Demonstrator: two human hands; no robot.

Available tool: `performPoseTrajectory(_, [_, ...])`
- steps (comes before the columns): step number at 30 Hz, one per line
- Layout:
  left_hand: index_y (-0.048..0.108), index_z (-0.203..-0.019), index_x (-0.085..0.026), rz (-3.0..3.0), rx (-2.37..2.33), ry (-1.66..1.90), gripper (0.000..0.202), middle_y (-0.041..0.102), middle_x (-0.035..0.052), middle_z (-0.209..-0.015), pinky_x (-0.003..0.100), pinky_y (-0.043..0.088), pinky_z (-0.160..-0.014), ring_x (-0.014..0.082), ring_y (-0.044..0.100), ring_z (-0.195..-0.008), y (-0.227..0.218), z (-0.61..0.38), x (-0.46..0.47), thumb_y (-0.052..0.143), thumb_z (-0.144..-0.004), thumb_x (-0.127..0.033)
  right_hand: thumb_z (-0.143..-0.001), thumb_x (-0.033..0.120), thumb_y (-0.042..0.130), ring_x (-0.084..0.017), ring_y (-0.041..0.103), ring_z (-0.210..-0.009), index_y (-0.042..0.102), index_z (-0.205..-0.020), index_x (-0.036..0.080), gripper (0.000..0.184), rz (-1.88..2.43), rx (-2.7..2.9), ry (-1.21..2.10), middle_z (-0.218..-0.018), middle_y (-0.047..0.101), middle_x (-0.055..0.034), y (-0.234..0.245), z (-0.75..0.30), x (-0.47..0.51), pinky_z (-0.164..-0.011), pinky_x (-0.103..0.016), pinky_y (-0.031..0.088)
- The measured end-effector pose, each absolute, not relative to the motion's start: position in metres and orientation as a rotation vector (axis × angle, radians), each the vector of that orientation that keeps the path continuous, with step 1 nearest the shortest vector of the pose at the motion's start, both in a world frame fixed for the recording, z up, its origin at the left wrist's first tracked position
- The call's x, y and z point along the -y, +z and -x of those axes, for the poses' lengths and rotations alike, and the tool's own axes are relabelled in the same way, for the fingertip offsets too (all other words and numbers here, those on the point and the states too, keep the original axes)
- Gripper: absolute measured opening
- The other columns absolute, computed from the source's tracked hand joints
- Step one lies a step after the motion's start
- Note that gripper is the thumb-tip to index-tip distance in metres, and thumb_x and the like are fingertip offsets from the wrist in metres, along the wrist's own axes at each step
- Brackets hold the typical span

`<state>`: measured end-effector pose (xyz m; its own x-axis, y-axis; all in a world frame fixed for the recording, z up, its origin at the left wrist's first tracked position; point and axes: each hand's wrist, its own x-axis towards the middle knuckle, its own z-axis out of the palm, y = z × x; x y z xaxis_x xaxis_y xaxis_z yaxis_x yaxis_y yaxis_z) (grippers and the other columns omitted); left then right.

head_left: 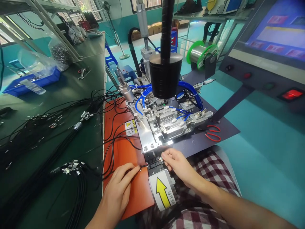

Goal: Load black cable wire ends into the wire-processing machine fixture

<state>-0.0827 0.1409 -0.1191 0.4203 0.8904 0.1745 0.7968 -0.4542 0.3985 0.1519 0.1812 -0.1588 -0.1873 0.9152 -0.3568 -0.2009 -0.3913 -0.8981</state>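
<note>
My left hand [118, 187] rests on the orange mat [124, 149], its fingers pinched on a thin black cable [143, 166] that runs right toward the machine's front slot. My right hand [177, 163] is pinched on the cable's small metal end [161, 158] at the black fixture [154, 164] just below the metal plate [149, 140]. A white tab with a yellow arrow [163, 192] sits right in front of the fixture, between my two hands.
The machine [164, 117] carries blue air hoses and a black cone-shaped hood [165, 74]. Bundles of black cables [47, 127] cover the green bench on the left, beside a blue bin [30, 84]. Red scissors [213, 133] lie to the right. A control panel [269, 54] stands far right.
</note>
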Motion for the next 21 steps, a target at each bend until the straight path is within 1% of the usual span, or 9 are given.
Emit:
performPoseTrajectory(3, [0.06, -0.12, -0.025, -2.444, -1.404, 0.503, 0.043, 0.06, 0.0078, -0.118, 0.032, 0.049, -0.093, 0.0195, 0.057, -0.109, -0.113, 0.087, -0.148, 0.035, -0.09, -0.006, -0.081, 0.055, 0.059, -0.009, 0.042, -0.047, 0.052, -0.069, 0.018, 0.039, 1.22, 0.935, 1.706, -0.058, 0.053, 0.0047, -0.169, -0.157, -0.178, -0.051, -0.024, 0.033])
performPoseTrajectory(6, [0.059, -0.121, -0.025, -2.476, -1.372, 0.497, 0.045, 0.061, 0.0081, -0.117, 0.032, 0.049, -0.093, 0.0194, 0.058, -0.108, -0.111, 0.089, -0.148, 0.035, -0.089, -0.005, -0.084, 0.059, 0.053, -0.011, 0.045, -0.05, 0.056, -0.075, 0.018, 0.042, 1.241, 0.929, 1.667, -0.063, 0.055, 0.0034, -0.178, -0.168, -0.17, -0.054, -0.025, 0.036])
performPoseTrajectory(10, [0.06, -0.12, -0.026, -2.444, -1.415, 0.58, 0.043, 0.061, 0.0083, -0.116, 0.034, 0.049, -0.092, 0.02, 0.058, -0.107, -0.116, 0.088, -0.144, 0.034, -0.091, -0.007, -0.083, 0.062, 0.052, -0.011, 0.043, -0.05, 0.059, -0.082, 0.019, 0.044, 1.303, 0.912, 1.622, -0.067, 0.056, 0.0024, -0.184, -0.188, -0.159, -0.055, -0.026, 0.036])
performPoseTrajectory(16, [0.059, -0.119, -0.025, -2.452, -1.405, 0.605, 0.042, 0.06, 0.0074, -0.116, 0.03, 0.048, -0.093, 0.0185, 0.057, -0.108, -0.119, 0.086, -0.144, 0.035, -0.091, -0.006, -0.081, 0.062, 0.054, -0.011, 0.042, -0.049, 0.058, -0.078, 0.018, 0.044, 1.393, 0.862, 1.618, -0.064, 0.053, 0.0032, -0.18, -0.204, -0.15, -0.053, -0.025, 0.033])
performPoseTrajectory(21, [0.057, -0.122, -0.026, -2.493, -1.427, 0.594, 0.042, 0.06, 0.0074, -0.116, 0.03, 0.05, -0.091, 0.0187, 0.058, -0.107, -0.119, 0.087, -0.143, 0.036, -0.091, -0.007, -0.078, 0.064, 0.057, -0.01, 0.043, -0.049, 0.058, -0.075, 0.017, 0.047, 1.417, 0.828, 1.626, -0.062, 0.053, 0.0033, -0.176, -0.203, -0.147, -0.052, -0.025, 0.034])
